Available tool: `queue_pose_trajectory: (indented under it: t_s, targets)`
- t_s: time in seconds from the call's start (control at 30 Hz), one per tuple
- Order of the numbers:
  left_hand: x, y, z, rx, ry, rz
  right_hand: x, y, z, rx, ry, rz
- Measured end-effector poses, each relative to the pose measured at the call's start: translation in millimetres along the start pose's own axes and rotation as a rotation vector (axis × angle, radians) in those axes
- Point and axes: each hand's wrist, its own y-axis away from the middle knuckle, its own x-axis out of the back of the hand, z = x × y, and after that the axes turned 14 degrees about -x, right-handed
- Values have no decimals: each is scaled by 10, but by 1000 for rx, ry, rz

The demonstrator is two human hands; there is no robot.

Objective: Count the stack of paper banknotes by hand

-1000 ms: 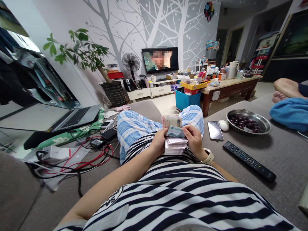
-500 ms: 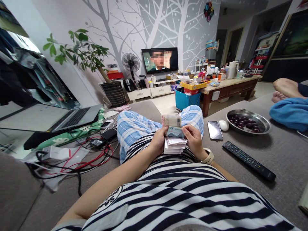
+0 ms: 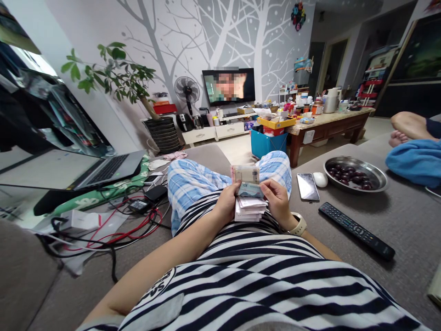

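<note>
Over my lap, my left hand is closed on the left side of a thick stack of banknotes. The stack is folded over, its pale lower ends hanging fanned out toward my belly. Across its middle lies a bluish-green banknote, with the thumb of my left hand at its left end. My right hand pinches the right end of that bluish note between thumb and fingers. A pale watch sits on my right wrist. The fingers behind the stack are hidden.
On the sofa to my right lie a phone, a white mouse, a remote control and a steel bowl of dark fruit. Another person's leg rests beyond. Left are a laptop and tangled cables.
Both hands stay almost where they were. The bluish banknote has shifted slightly and its print looks less sharp; the stack is otherwise the same.
</note>
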Motion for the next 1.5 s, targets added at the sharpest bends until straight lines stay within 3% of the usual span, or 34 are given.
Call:
queue_pose_trajectory:
  t_s: [0.47,0.63,0.9,1.23,1.5]
  targets:
    - [-164,133,98,2,15,86,9,5,-11,-5,6,-19]
    - [-118,118,68,-9,-15,86,9,1,11,5,-6,-16]
    - [-22,76,-1,-11,-30,21,-8,14,42,-42,-58,-122]
    - [-176,193,119,-19,-113,33,-19,-38,84,-96,11,122]
    - [-173,181,86,-1,-94,71,-8,-84,100,-144,39,106]
